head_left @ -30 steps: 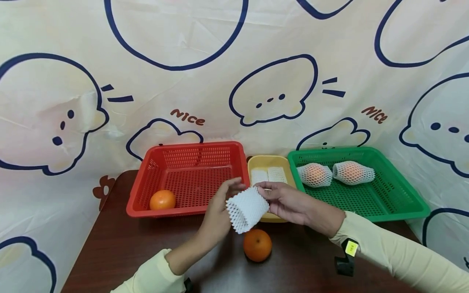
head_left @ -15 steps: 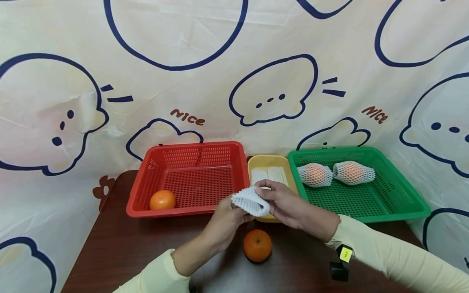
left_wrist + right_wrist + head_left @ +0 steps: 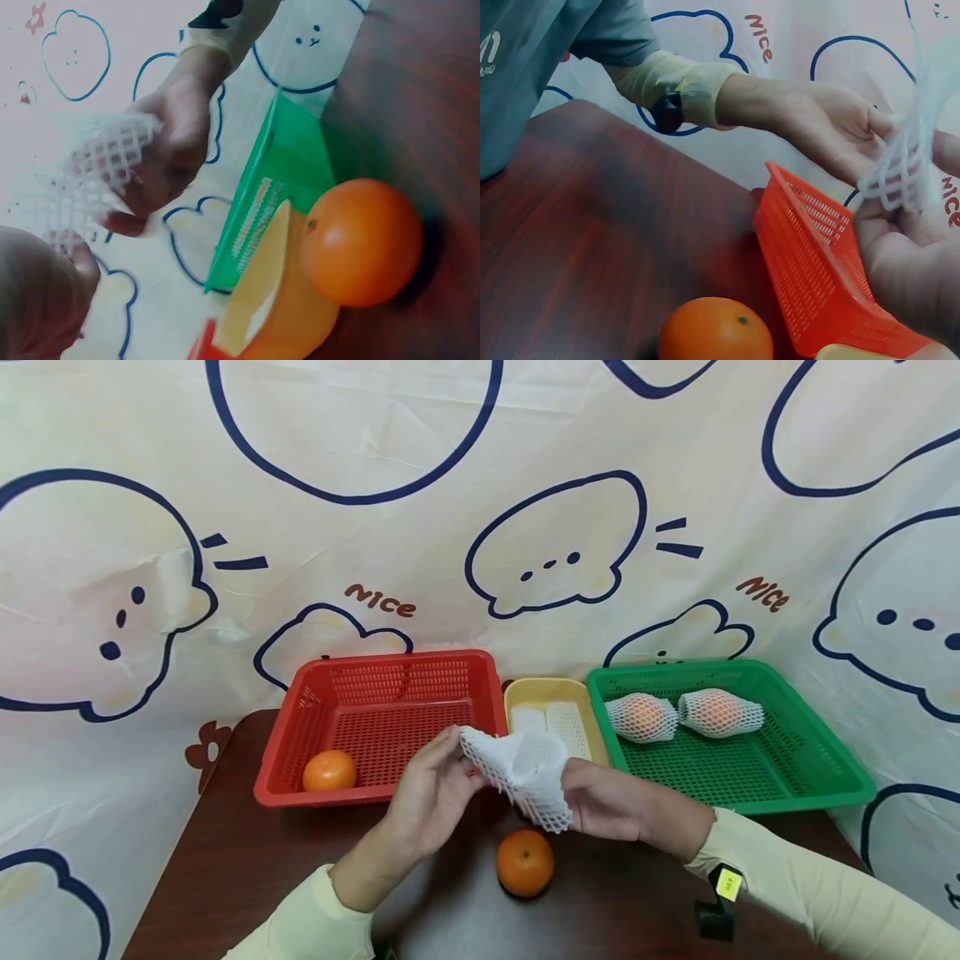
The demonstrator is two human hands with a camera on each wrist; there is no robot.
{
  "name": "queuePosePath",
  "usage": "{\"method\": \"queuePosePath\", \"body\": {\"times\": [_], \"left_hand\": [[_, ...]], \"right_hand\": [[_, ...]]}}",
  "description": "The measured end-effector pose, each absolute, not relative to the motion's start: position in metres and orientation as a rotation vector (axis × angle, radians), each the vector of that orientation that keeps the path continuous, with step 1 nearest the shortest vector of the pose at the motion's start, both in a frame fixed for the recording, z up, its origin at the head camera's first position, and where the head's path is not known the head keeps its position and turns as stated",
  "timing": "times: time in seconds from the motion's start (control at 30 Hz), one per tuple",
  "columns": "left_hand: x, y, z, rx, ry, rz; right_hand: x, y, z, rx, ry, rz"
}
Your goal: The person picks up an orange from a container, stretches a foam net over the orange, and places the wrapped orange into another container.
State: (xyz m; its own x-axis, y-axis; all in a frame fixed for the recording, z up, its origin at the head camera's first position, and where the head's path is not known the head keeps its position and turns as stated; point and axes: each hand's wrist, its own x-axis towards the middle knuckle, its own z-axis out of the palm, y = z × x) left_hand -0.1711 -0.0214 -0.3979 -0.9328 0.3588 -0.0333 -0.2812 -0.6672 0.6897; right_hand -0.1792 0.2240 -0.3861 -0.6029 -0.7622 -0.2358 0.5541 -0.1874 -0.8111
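Observation:
A white foam net sleeve is stretched between the two hands above the table. The left hand pinches its left end between thumb and fingers. At the other end the right hand grips the sleeve, its fingertips hidden by the mesh. In the right wrist view the net runs from the right hand up to the left hand. Just below the hands an orange sits on the dark wooden table, stem end up.
A red basket with one orange in its front left corner stands at the back left. Beside it is a yellow tray of white foam nets. A green basket at right holds two net-wrapped fruits.
The sleeve has been turned and spread wider between the hands. The left hand has shifted left and up, and the right hand slightly right. The orange on the table has stayed put.

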Motion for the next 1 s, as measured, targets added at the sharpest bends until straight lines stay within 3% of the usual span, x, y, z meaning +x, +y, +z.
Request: {"method": "queuePosePath", "body": {"times": [0.27, 0.43, 0.63, 1.0], "left_hand": [[-0.151, -0.014, -0.415, 0.168, 0.948, 2.317], [-0.154, -0.016, -0.414, 0.145, 1.015, 2.321], [-0.160, -0.016, -0.413, 0.094, 1.197, 2.627], [-0.127, 0.001, -0.462, -0.195, 1.874, 2.109]], "right_hand": [[-0.190, 0.224, -0.372, -0.370, 1.040, -2.185], [-0.179, 0.224, -0.383, -0.501, 1.095, -2.074], [-0.161, 0.219, -0.400, -0.294, 1.335, -1.857], [-0.150, 0.222, -0.428, 0.015, 1.624, -1.812]]}}
